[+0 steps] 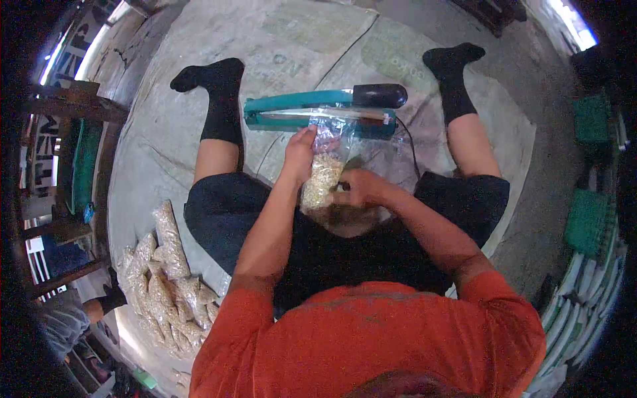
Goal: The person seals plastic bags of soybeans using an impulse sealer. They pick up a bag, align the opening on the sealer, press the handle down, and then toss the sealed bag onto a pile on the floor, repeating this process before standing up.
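A clear plastic bag of pale grain-like pieces (323, 178) stands upright between my hands in front of my lap. My left hand (302, 156) grips its left side near the upper part. The bag's unfilled top reaches over a teal hand sealer with a black handle (379, 97), whose arm is raised from its base. Close against the bag's lower right side, my right hand (363, 188) has its fingers curled together; what they hold, if anything, is hidden. Below it is a blurred, brownish rounded shape (352, 221) that I cannot make out.
Several filled bags (166, 292) lie piled on the floor sheet (179, 156) at left. A dark cord (413, 147) runs from the sealer. My stretched legs flank it. Green crates (587, 219) and stacked sacks (574, 308) line the right; another person's arm (99, 307) shows at left.
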A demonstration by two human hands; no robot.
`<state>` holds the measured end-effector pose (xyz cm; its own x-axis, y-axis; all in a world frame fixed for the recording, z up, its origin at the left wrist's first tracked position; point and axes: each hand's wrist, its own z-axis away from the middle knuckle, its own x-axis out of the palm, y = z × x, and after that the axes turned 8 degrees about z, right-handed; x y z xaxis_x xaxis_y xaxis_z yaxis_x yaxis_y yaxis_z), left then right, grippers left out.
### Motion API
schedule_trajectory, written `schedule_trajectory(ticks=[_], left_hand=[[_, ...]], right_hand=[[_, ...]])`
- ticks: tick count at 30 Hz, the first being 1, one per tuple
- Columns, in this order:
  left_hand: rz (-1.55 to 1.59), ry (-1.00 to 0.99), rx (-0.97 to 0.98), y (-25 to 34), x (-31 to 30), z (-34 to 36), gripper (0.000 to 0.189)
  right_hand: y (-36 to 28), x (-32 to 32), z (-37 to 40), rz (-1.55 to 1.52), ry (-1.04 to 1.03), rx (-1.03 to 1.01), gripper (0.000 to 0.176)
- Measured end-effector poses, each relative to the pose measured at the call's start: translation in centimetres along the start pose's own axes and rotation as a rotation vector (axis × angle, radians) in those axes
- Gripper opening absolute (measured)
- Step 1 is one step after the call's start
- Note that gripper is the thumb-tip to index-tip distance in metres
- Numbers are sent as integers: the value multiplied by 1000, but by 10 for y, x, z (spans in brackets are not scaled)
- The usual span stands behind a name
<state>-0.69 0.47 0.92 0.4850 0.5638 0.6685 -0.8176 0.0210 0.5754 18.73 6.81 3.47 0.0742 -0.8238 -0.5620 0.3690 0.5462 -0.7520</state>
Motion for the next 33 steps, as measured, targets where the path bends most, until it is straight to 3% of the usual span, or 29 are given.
schedule_trajectory(ticks=[3, 5, 6, 7, 9, 11, 12, 14, 20, 27, 33], left_hand=[[24, 5, 11, -1, 5, 3, 31], [-79, 40, 83, -3, -1, -2, 31], [-184, 69, 148, -6, -4, -6, 30], [-97, 31, 89, -9, -9, -11, 30], [-10, -21, 18, -4, -3, -2, 31], [-7, -10, 0, 1, 5, 5, 31], [-3, 2, -12, 2, 6, 5, 32], [15, -23, -25, -3, -3, -3, 32], [3, 14, 37, -10, -14, -10, 34], [-48, -31, 39, -8, -15, -13, 34], [-29, -61, 56, -10, -20, -15, 35]], right_hand=[[-44, -54, 17, 281, -45, -30, 60], [-76, -94, 24, 225, -45, -66, 53], [-80, -107, 23, 139, 189, -200, 50], [-83, -120, 20, 52, 424, -333, 47], [-104, -156, 12, -20, 674, -90, 41], [-110, -184, -2, 171, 903, -99, 44], [-101, -191, -12, 172, 907, -96, 44], [-77, -195, -35, 582, 973, -24, 46], [-56, -186, -56, 758, 664, 236, 43], [-30, -172, -59, 630, 641, 301, 47], [-8, -157, -59, 603, 674, 195, 50]])
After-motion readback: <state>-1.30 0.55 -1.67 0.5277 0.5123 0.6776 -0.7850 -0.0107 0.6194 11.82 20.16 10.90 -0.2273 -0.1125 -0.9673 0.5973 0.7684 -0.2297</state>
